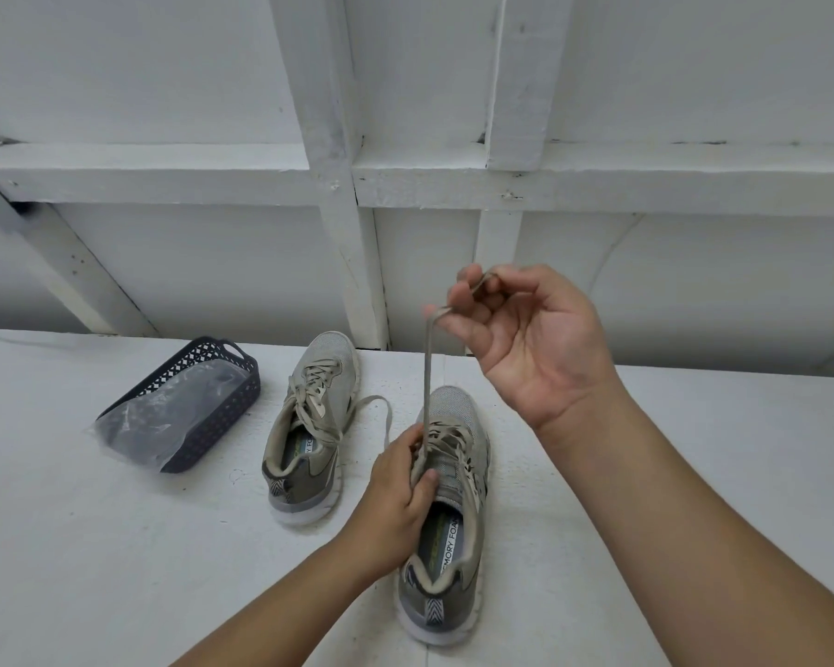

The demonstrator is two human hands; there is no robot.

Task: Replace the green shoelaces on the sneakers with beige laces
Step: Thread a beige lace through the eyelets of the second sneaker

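Grey-green mesh covers both sneakers on the white desk (pixel 116 546). The near sneaker (pixel 446 517) sits right of centre, heel toward the camera; the far sneaker (pixel 311 426) stands just left of it, its lace ends trailing loose on the desk. The right hand (pixel 516 329) is raised above the near sneaker, fingers curled round a lace (pixel 427 373) that runs taut down to the eyelets. The left hand (pixel 400 493) grips the near sneaker's left side at the tongue, thumb pressed on the lacing and covering part of it. At far left, a dark lattice basket (pixel 198 377) holds a clear plastic bag (pixel 155 421); what is inside is hard to make out. Whether the lace is green or beige is unclear.
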